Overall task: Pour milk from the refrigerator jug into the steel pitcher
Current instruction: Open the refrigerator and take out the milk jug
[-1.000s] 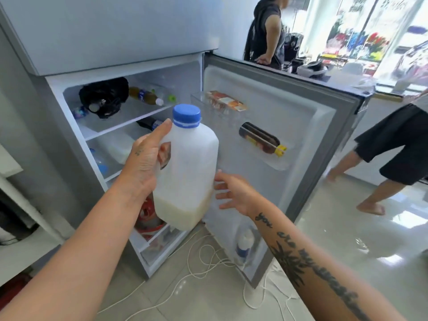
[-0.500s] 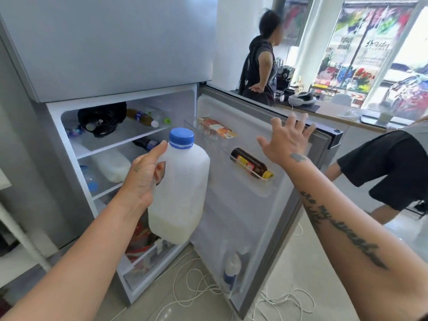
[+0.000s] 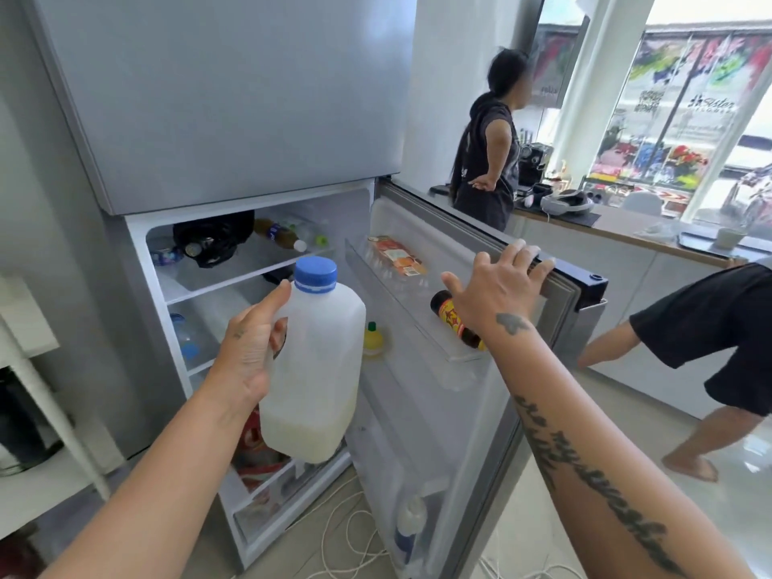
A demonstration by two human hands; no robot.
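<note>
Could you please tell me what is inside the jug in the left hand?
Through its translucent wall, the jug held by the left hand shows a shallow layer of milk at the bottom; the rest looks empty. Its blue cap is on.

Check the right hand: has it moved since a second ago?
Yes. The right hand rose from beside the milk jug to the top edge of the refrigerator door, fingers draped over it.
</note>
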